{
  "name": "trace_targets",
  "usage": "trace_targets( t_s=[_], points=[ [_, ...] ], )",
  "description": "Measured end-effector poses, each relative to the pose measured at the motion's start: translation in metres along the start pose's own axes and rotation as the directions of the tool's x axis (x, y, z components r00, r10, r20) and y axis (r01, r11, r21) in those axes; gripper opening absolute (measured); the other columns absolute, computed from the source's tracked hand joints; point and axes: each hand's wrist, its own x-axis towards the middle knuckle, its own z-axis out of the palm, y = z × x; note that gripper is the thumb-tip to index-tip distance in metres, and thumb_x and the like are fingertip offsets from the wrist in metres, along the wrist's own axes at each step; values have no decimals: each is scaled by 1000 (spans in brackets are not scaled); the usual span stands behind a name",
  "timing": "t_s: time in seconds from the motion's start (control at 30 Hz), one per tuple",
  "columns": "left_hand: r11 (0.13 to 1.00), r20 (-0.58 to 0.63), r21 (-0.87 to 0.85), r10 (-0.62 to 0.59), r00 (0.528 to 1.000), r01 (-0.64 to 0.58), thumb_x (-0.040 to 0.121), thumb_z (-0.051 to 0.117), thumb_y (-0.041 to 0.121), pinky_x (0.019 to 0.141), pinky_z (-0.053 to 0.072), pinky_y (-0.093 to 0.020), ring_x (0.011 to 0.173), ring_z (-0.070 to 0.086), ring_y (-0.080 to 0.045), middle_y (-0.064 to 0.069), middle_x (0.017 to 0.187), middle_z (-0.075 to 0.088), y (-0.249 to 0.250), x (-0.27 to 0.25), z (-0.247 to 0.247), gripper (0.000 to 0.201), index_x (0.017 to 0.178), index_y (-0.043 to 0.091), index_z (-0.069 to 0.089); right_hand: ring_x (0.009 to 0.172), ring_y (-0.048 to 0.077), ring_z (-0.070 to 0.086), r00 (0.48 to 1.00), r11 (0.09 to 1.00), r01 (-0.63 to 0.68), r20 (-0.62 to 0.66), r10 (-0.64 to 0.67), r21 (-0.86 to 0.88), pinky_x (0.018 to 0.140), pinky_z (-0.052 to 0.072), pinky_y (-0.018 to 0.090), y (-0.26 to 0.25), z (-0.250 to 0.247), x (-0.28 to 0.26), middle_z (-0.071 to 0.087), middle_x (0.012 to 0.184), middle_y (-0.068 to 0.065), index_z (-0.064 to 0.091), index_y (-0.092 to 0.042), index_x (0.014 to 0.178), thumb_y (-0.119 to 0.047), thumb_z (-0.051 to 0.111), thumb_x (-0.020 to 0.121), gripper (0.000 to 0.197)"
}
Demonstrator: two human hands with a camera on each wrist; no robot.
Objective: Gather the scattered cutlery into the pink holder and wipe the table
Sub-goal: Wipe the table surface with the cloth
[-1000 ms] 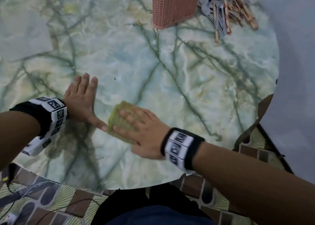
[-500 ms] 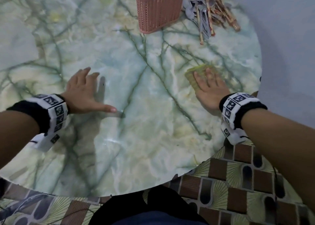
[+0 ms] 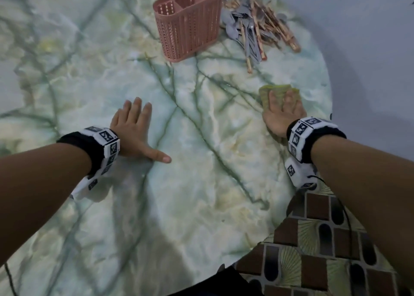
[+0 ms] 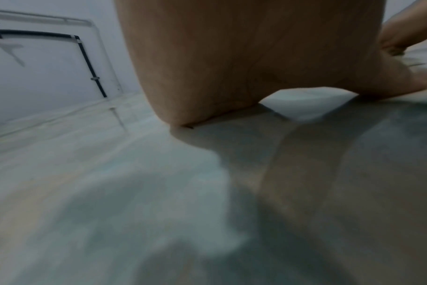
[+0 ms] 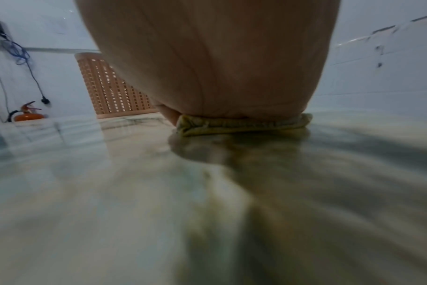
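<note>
While the right hand (image 3: 282,114) presses flat on a soft cloth (image 3: 277,92), the left hand (image 3: 134,130) lies flat on the bench (image 3: 201,183); cutlery (image 3: 253,35) looks stiff, best taken by the handles.

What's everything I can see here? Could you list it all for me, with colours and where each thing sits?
Table: one, round, green-veined marble look, fills most of the head view.
Pink holder: one, perforated plastic with compartments, upright at the far side of the table; no cutlery seen inside.
Cutlery pile: many pieces, count unclear, grey metal spoons and forks with wooden-looking sticks, lying just right of the holder.
Cloth: one, yellow-green, folded, flat on the table near its right edge.
Fire extinguisher: one, orange, beyond the table.
Floor: brown and cream patterned tiles, lower right.
Left hand: flat on the table, fingers spread.
Right hand: pressing flat on the cloth.
</note>
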Motion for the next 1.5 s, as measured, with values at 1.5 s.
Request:
trace_targets(
  t_s=[1.5],
  points=[
    [999, 87, 28, 13, 996, -15, 6, 50, 104, 124, -3, -51, 153, -21, -32, -7, 166, -26, 5, -6, -12, 184, 157, 26, -21, 154, 32, -19, 638, 561, 763, 231, -735, -322, 120, -13, 48, -17, 114, -180, -22, 168, 0, -2, -49, 158, -53, 26, 85, 79]
  ],
)
